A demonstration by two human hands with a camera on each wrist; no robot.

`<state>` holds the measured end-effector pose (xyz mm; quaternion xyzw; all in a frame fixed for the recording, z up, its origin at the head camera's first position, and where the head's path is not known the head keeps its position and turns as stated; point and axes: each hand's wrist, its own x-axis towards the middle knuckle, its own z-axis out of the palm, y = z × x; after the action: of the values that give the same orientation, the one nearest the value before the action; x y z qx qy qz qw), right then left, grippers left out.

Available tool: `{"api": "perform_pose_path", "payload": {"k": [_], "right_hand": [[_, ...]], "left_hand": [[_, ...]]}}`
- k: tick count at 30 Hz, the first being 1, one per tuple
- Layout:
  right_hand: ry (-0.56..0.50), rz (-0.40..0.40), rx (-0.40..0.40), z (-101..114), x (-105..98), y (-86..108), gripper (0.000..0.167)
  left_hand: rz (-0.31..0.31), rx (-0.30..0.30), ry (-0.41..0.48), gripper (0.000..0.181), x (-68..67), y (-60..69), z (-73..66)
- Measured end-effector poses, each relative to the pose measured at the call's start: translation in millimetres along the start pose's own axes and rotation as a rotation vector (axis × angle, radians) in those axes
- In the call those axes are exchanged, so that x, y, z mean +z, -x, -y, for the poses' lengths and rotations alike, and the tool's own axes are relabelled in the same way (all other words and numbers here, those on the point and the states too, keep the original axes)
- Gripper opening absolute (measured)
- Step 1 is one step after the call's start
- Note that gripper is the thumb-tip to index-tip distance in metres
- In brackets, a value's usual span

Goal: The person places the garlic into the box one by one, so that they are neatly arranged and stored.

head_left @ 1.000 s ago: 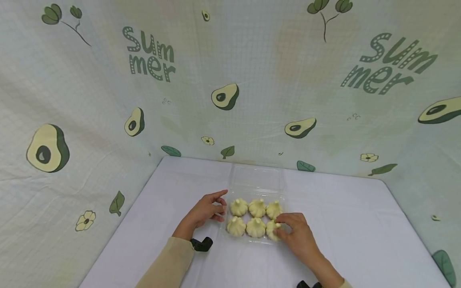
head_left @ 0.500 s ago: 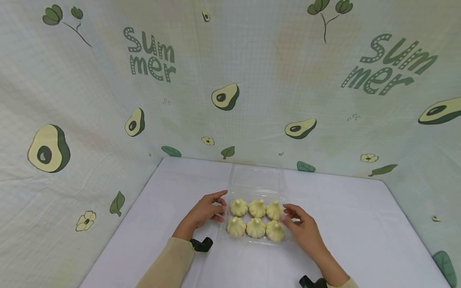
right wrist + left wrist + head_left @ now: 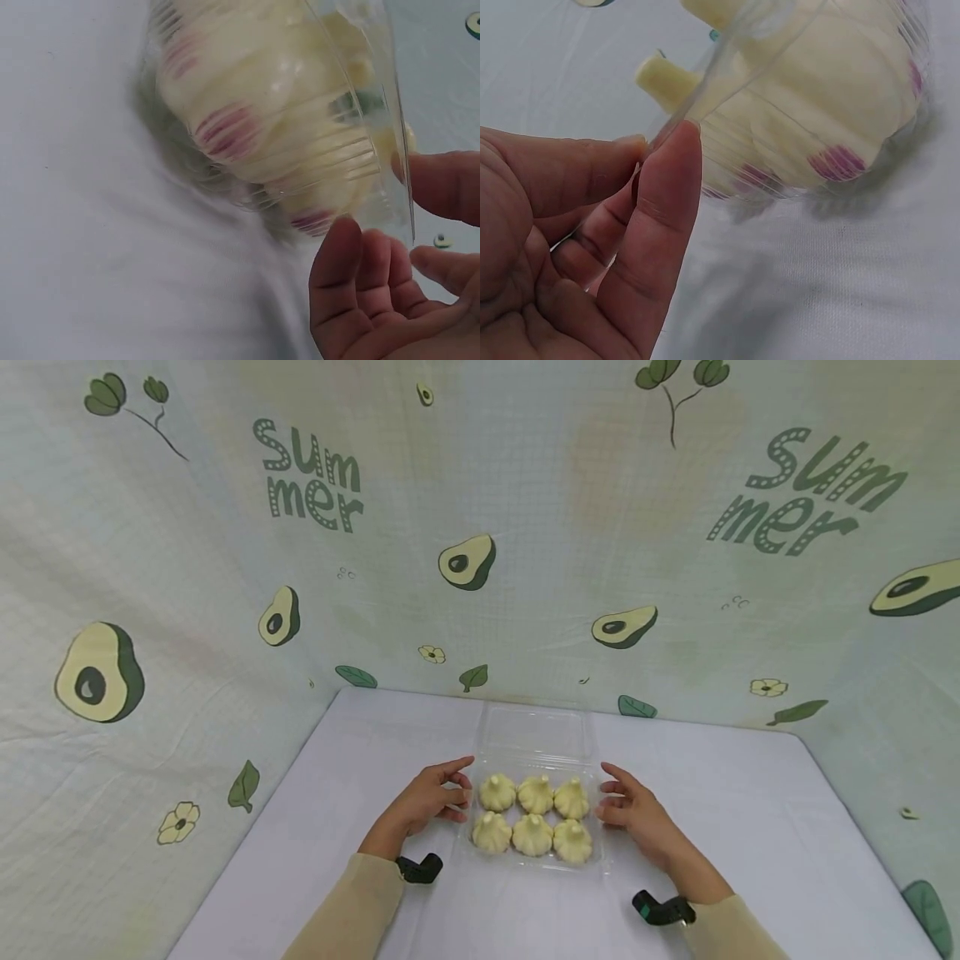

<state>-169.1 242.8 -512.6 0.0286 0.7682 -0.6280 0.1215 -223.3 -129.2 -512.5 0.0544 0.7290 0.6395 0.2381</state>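
A clear plastic clamshell box [image 3: 540, 762] lies on the table with its lid [image 3: 534, 727] folded back behind it. Two rows of three garlic bulbs [image 3: 533, 834] sit inside, stems up. At the box's left side my left hand [image 3: 429, 795] pinches the thin rim between thumb and finger, as the left wrist view shows. On the opposite side my right hand [image 3: 637, 818] is beside the right rim, fingers loosely bent. In the right wrist view, fingertips of my right hand [image 3: 405, 300] come up to the wall and edge; firm contact cannot be made out.
White cloth covers the table [image 3: 720, 827] on both sides of the box. A cloth backdrop [image 3: 540, 527] printed with avocados, leaves and lettering rises behind and at the sides. A black wrist device [image 3: 420, 868] sits on the left wrist, another [image 3: 663, 908] on the right.
My right hand has let go of the front right garlic bulb and moved off to the right, to the box's outer side. The left hand has stayed at the left rim.
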Motion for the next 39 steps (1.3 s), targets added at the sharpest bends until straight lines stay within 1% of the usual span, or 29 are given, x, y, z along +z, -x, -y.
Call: {"api": "perform_pose_path", "payload": {"k": [3,5,9,16,20,23,31,39], "right_hand": [[-0.055,0.052,0.009,-2.3,-3.9,-3.9,0.086],[-0.089,0.071,0.017,-3.3,-5.7,-5.9,0.086],[-0.139,0.129,0.022,-4.1,-10.9,-9.9,0.092],[-0.249,0.295,0.064,-5.3,-22.8,-18.2,0.102],[-0.294,0.351,0.081,-7.1,-26.4,-21.7,0.106],[-0.294,0.358,0.081,-9.2,-27.2,-23.1,0.106],[-0.268,0.330,0.059,-12.2,-27.8,-22.7,0.107],[-0.291,0.327,-0.003,-16.7,-26.9,-24.9,0.100]], "left_hand": [[0.006,-0.003,0.010,0.074,-0.7,0.3,-0.5],[0.013,-0.002,0.016,0.074,-1.1,0.4,-0.1],[0.025,-0.009,0.032,0.074,-1.9,-0.6,0.9],[0.026,-0.010,0.036,0.075,-4.0,-2.4,1.5],[0.036,0.000,0.036,0.075,-3.8,-2.7,2.0],[0.047,0.006,0.048,0.075,-4.0,-2.4,2.3],[0.046,0.009,0.061,0.074,-5.2,-2.3,3.2],[0.044,0.009,0.076,0.074,-3.4,-1.4,1.4]]}}
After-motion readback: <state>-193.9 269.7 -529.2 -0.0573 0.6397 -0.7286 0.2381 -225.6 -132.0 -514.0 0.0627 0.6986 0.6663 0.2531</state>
